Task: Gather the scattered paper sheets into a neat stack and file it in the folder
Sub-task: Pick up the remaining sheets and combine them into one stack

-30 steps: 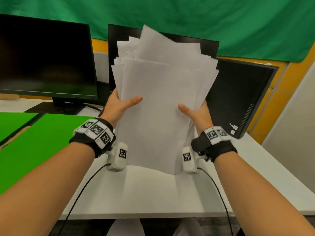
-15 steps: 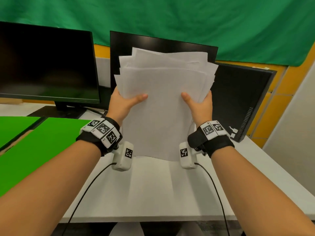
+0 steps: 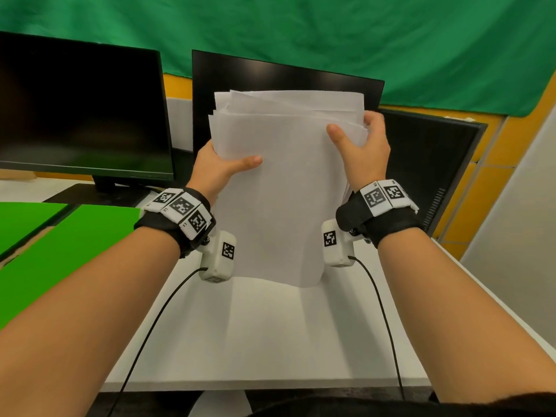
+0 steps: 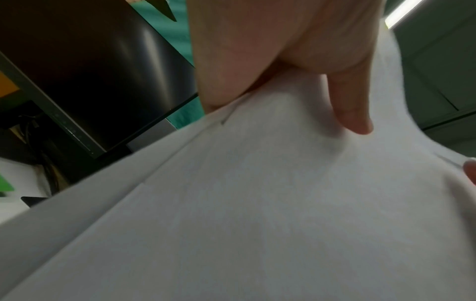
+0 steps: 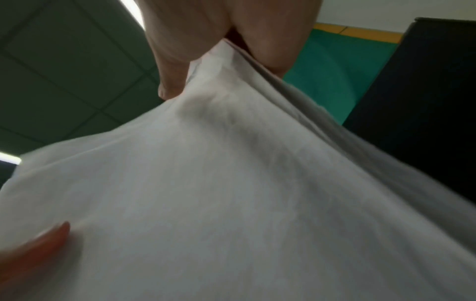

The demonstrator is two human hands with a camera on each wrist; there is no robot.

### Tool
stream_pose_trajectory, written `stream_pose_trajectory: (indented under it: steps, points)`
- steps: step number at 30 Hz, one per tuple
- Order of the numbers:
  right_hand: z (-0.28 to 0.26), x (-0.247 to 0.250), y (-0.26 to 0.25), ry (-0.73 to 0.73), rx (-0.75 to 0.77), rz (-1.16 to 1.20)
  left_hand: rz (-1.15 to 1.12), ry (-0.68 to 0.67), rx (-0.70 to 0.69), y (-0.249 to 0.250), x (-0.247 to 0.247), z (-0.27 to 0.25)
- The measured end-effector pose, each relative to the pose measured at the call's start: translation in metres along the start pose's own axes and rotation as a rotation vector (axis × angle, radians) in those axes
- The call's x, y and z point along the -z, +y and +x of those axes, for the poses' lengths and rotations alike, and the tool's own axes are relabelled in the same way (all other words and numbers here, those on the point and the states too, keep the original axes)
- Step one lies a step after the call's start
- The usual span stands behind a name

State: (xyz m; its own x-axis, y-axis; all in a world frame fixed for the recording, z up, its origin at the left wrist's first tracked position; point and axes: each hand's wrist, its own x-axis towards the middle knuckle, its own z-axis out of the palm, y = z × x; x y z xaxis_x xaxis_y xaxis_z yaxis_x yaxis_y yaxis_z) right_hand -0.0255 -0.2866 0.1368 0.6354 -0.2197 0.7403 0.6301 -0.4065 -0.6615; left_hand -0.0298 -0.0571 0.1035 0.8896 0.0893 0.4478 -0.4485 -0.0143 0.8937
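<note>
I hold a stack of white paper sheets (image 3: 285, 188) upright over the white table (image 3: 264, 335), its lower edge on or just above the tabletop. My left hand (image 3: 222, 167) grips the stack's left edge at mid height, thumb across the front. My right hand (image 3: 361, 145) grips the right edge near the top corner, thumb on the front sheet. The upper edges of the sheets still fan out unevenly. In the wrist views the paper (image 4: 257, 203) (image 5: 231, 193) fills the picture under each thumb. No folder shows in any view.
Three dark monitors stand behind the stack: one at the left (image 3: 81, 106), one in the middle (image 3: 270, 73), one at the right (image 3: 430, 164). Bright green boards (image 3: 60, 251) lie on the left. Cables run from both wrist cameras toward me.
The sheets have slid down into a tighter stack with less fanning at the top. My right hand has moved up the right edge toward the top corner.
</note>
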Motion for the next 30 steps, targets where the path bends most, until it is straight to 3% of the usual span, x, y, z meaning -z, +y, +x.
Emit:
stream_pose_trajectory:
  steps: [5,8,12,18,23,27,30]
  points:
    - [0.000,-0.003,-0.002,-0.073,0.200,-0.178,-0.013,0.002,0.014,-0.004,0.002,0.001]
    - [-0.002,-0.005,-0.001,0.023,0.156,-0.123,-0.020,-0.001,0.027,-0.006,0.006,0.000]
    - [-0.001,-0.009,-0.004,0.098,0.268,-0.136,-0.031,-0.002,0.040,-0.007,0.008,0.000]
    - [0.000,-0.013,-0.006,0.086,0.346,-0.189,-0.026,-0.011,0.047,-0.007,0.010,0.003]
    - [0.002,-0.012,-0.007,0.166,0.261,-0.123,-0.025,-0.035,0.051,-0.008,0.011,0.004]
    - [0.000,-0.010,-0.006,0.063,0.307,-0.240,-0.030,-0.046,0.043,-0.006,0.009,0.002]
    - [0.001,-0.010,-0.003,0.108,0.266,-0.258,-0.020,-0.063,0.041,-0.005,0.009,0.001]
